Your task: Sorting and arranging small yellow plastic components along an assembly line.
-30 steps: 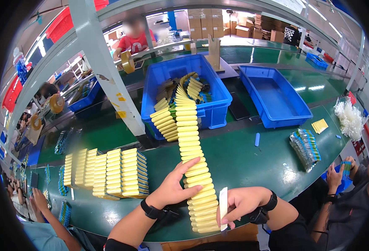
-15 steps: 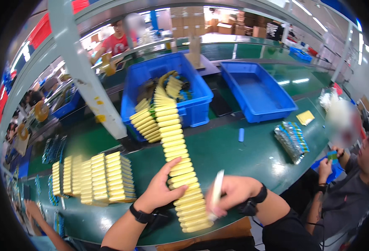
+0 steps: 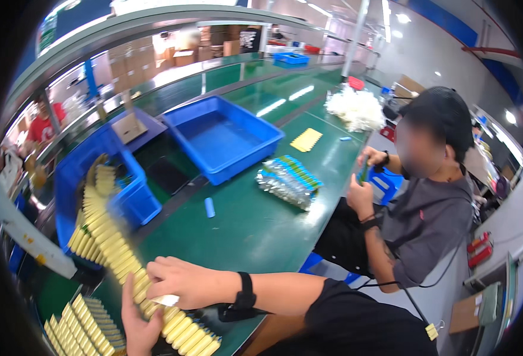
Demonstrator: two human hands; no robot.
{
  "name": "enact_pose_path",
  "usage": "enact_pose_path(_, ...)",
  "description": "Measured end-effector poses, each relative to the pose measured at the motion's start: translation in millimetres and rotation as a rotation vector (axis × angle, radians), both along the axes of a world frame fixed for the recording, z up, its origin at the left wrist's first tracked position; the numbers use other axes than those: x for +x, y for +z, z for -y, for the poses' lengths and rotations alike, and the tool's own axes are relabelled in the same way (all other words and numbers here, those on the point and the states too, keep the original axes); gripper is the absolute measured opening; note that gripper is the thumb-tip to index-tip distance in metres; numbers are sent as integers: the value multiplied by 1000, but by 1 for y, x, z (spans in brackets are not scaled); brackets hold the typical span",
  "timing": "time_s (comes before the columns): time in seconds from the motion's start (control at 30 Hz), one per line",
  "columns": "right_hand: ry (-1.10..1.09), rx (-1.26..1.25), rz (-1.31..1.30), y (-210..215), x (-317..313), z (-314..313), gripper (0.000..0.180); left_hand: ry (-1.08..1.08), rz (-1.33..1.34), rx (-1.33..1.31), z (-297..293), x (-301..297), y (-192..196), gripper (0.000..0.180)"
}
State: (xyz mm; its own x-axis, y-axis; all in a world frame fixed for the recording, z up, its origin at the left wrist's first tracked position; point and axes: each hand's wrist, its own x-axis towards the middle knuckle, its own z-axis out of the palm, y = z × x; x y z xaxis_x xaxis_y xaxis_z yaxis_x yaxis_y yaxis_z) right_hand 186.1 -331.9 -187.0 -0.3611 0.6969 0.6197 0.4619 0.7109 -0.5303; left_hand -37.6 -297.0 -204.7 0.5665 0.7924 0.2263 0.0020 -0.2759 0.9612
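A long strip of yellow cylinders point(image 3: 117, 253) lies joined side by side, running from a deep blue bin point(image 3: 146, 207) down to the table's near edge. My left hand point(image 3: 139, 333) grips the strip from its left side, thumb and forefinger on either side of the row. Just above it, my right hand point(image 3: 187, 286) is closed around a slim white stick-like tool point(image 3: 166, 300), bent over the strip. Most of the tool is hidden under my fingers, so its kind cannot be told. Several stacked yellow cylinder packs point(image 3: 83, 323) stand at lower left.
A shallow blue tray point(image 3: 223, 139) sits beyond the green table point(image 3: 232, 249). Silver-and-blue packs point(image 3: 289, 181), a yellow piece point(image 3: 306, 140) and a small blue cylinder point(image 3: 209, 207) lie nearby. A co-worker point(image 3: 424, 219) sits at right, handling a green item. White material point(image 3: 356, 108) is heaped beyond.
The view has swung right, so the bin, strip and stacks appear further left and the co-worker shows more fully. My right hand now sits close above my left, with the white tool tilted lower.
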Motion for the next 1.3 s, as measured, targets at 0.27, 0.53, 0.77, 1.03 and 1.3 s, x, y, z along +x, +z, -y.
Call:
enact_pose_path(0.27, -29, -154, -262, -6, 39, -2, 8, -39, 104, -187, 11, 20, 6, 91)
enact_pose_path(0.53, 409, -896, -893, -36, 3, -11, 16, 15, 204, -145, 6, 19, -20, 80)
enact_pose_path(0.77, 404, -985, -1069, -41, 0, -9, 16, 73, 157, -173, 8, 24, -18, 68)
enact_pose_path(1.03, 435, -1037, -1040, -47, 14, -14, 14, -17, 241, -175, 11, 21, -19, 79)
enact_pose_path(1.3, 296, -916, -1063, -44, 24, -20, 17, 60, 157, -213, 13, 19, -9, 85)
